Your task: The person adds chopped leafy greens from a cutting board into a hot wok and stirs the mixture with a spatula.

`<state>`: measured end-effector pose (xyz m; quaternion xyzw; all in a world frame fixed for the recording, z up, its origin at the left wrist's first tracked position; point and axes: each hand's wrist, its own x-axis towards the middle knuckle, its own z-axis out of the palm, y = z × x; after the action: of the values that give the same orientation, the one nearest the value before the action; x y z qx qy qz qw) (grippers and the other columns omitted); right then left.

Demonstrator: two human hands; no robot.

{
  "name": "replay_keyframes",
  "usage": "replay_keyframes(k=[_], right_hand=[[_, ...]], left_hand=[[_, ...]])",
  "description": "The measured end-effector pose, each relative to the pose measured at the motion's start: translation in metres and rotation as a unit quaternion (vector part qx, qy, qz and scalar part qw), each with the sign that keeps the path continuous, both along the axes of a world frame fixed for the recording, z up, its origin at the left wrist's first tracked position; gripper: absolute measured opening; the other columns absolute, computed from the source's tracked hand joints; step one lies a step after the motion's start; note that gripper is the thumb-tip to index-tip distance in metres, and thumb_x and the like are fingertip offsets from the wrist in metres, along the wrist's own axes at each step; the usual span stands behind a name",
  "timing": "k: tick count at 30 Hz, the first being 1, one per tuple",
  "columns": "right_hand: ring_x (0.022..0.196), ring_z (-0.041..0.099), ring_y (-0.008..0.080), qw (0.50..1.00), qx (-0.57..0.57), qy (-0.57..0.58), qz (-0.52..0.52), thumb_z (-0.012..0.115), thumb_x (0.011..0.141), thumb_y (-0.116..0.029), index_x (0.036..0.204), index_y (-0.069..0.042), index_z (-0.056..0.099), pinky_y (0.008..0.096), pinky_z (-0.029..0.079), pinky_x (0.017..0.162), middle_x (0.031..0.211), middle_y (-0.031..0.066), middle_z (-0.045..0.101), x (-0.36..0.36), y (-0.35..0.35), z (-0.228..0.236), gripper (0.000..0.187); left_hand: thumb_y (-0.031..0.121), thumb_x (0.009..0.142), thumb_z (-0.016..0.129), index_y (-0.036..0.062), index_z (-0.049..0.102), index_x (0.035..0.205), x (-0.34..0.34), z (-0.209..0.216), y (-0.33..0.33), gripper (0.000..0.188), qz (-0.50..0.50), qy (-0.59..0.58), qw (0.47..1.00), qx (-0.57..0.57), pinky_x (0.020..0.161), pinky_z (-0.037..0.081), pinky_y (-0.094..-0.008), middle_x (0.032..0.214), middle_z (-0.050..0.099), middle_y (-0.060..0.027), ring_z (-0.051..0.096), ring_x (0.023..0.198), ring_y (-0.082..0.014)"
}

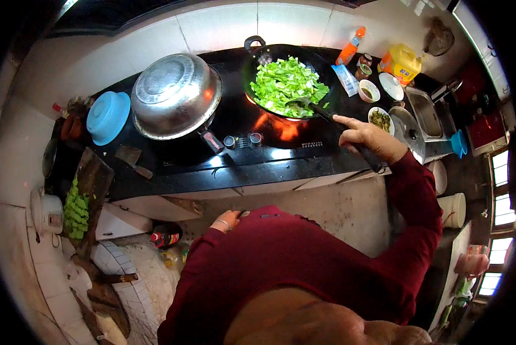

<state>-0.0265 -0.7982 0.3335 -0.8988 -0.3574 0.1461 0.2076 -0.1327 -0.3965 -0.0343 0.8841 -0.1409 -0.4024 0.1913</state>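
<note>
A cook in a dark red long-sleeved top works a spatula (321, 111) through chopped greens (287, 80) in a black wok (318, 62), an orange glow (284, 130) showing at its near side. The fingers of the right hand (372, 139) are wrapped around the spatula's black handle, the index finger stretched along it toward the wok. The handle's end juts out below the hand, while the blade, partly buried, sits beyond the fingertips at the near right of the greens. The fingers themselves are outside the wok, just off its right rim, apart from the greens. The left hand (227, 221) is low by the waist, well apart from wok and spatula, its fingers partly hidden; whether they grasp anything cannot be told. Left of the wok on the black tabletop (321, 163) stand a domed metal cover (174, 95) and a blue basin (108, 118), a cleaver (128, 154) lying nearer the edge. To the right are small bowls (380, 119) and a yellow jug (402, 62).
</note>
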Motion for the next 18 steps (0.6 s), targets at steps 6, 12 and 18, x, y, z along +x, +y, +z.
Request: replay_keyframes(k=[6,12,18], right_hand=[[0.071,0.054,0.0136,0.996,0.067,0.011,-0.061,0.047,0.078,-0.006,0.085,-0.006,0.058,0.0220,0.043,0.059,0.085,0.0114,0.057,-0.009,-0.001,0.025,0.013],[0.098,0.053,0.0244,0.997,0.025,0.053,-0.056,0.051,0.074,-0.003,0.080,-0.008,0.056,0.0290,0.043,0.074,0.109,0.0200,0.051,0.004,-0.004,0.011,0.009],[0.115,0.048,0.0257,0.993,0.088,0.008,-0.082,0.051,0.074,-0.002,0.079,-0.006,0.057,0.0317,0.042,0.084,0.091,0.0134,0.060,0.017,-0.014,0.022,0.009]], left_hand=[[0.020,0.081,0.054,0.0112,0.051,0.118,0.002,0.006,-0.005,0.038,-0.014,-0.032,0.999,-0.003,0.084,0.045,-0.0427,0.109,0.056,-0.0193,0.053,0.102,-0.0367],[0.020,0.082,0.053,0.0102,0.051,0.118,0.001,0.008,-0.008,0.037,-0.009,-0.026,1.000,-0.003,0.084,0.045,-0.0428,0.107,0.057,-0.0195,0.053,0.101,-0.0367],[0.018,0.081,0.053,0.0089,0.051,0.117,-0.007,0.004,-0.004,0.037,0.001,-0.035,0.999,-0.004,0.084,0.045,-0.0435,0.104,0.058,-0.0203,0.054,0.099,-0.0376]])
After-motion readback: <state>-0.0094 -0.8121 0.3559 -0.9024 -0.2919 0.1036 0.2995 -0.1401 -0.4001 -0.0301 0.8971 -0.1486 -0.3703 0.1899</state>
